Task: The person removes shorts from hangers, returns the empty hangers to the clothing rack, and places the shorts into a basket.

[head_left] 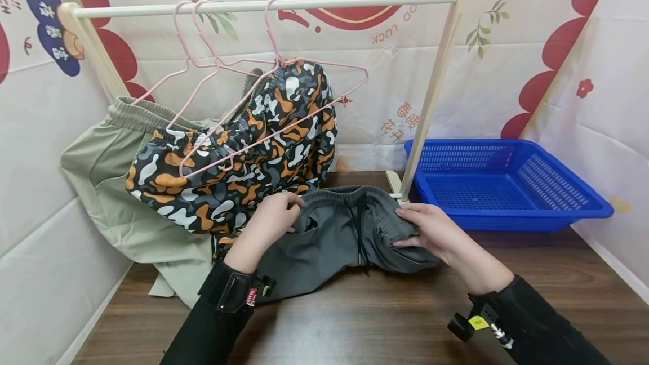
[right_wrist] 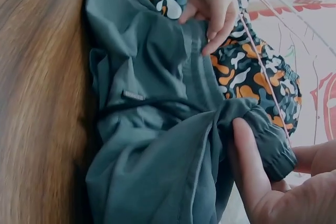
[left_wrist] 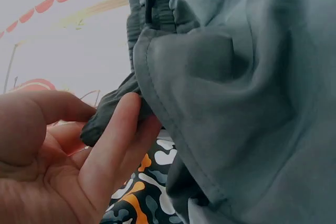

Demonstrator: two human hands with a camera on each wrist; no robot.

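Observation:
Dark grey drawstring pants are stretched between both hands in front of the rack, their lower part on the table. At one end of the elastic waistband, my left hand pinches the cloth between thumb and fingers. My right hand grips the bunched other end of the waistband. Black cords hang from the middle. Behind the left hand, patterned camouflage pants in black, orange and white hang around a pink hanger.
Sage green pants hang at the left from pink hangers. All the hangers hook over the white rail of a wooden-legged rack. A blue plastic basket stands at the right on the brown wooden table. A printed cloth backdrop lies behind.

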